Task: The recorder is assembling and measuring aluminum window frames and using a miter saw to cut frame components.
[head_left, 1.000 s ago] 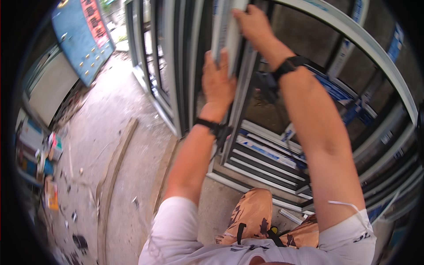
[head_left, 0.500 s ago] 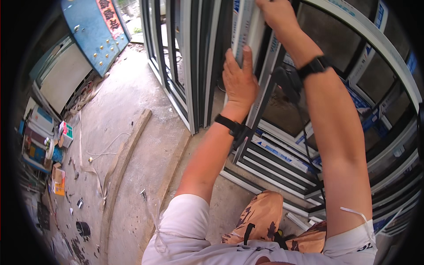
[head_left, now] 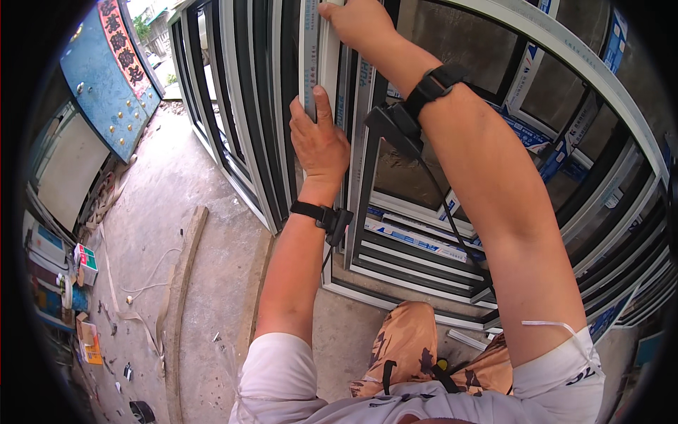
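Against the stacked window frames [head_left: 233,127] leaning beside the blue door [head_left: 106,78], one white frame bar [head_left: 311,56] stood upright. Since the earlier frame the view had tilted left, showing more concrete floor [head_left: 162,233]. Two hands held that bar: the left hand [head_left: 319,138] clenched around its middle, the right hand [head_left: 357,21] grasping higher, both wrists banded.
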Motion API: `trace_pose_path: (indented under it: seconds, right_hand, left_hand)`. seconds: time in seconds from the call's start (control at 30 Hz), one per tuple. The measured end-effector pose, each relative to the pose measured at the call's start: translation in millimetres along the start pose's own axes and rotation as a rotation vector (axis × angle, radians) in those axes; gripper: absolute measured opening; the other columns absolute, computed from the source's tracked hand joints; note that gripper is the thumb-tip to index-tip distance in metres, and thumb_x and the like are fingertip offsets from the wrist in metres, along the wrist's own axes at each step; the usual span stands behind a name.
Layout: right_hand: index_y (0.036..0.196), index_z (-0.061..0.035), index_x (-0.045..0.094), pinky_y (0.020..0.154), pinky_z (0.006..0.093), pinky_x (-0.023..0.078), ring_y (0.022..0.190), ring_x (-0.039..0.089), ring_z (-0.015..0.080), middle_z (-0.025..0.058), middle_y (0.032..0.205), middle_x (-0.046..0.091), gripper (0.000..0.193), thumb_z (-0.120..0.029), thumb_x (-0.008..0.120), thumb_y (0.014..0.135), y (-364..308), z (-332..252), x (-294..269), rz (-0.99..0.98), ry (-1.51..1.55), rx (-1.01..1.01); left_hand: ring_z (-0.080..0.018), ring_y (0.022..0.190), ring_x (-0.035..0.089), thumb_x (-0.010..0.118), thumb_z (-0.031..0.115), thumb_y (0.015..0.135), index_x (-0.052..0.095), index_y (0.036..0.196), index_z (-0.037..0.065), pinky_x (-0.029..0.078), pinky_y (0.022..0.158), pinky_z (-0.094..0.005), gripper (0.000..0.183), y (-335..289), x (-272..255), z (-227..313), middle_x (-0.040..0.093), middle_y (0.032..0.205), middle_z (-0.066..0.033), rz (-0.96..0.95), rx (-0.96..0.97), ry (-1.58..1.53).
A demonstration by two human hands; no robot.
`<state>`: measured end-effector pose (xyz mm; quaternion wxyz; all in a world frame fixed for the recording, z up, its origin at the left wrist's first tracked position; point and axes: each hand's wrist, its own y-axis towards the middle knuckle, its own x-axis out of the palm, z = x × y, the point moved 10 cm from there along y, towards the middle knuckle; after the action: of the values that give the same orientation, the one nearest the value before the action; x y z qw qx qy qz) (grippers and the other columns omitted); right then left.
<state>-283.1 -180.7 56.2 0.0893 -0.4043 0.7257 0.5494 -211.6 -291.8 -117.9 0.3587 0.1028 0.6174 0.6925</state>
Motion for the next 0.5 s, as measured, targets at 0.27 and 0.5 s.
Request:
trace_pose_path:
  seconds: [0.27,0.5]
  right_hand:
    - [0.08,0.0025,0.067,0.067,0.045,0.051,0.068,0.064,0.0363,0.0211,0.073,0.066,0.038,-0.033,0.059,0.089,-43,-106,-125,0.415,-0.04,-0.213]
    - [0.077,-0.0003,0.063,0.056,0.0349,0.048,0.062,0.062,0.022,0.0109,0.067,0.064,0.032,-0.03,0.061,0.088,-31,-34,-28,0.276,0.642,-0.27]
  left_hand:
    - [-0.05,0.115,0.044,0.066,-0.004,0.069,0.01,0.153,0.016,0.04,0.096,-0.0503,0.103,-3,3,-10,0.034,0.132,-0.0349,-0.041,-0.01,0.012]
    - [-0.0497,0.109,0.047,0.067,-0.001,0.069,0.014,0.152,0.017,0.041,0.093,-0.0503,0.1,-8,7,4,0.032,0.135,-0.0337,-0.031,0.017,0.013]
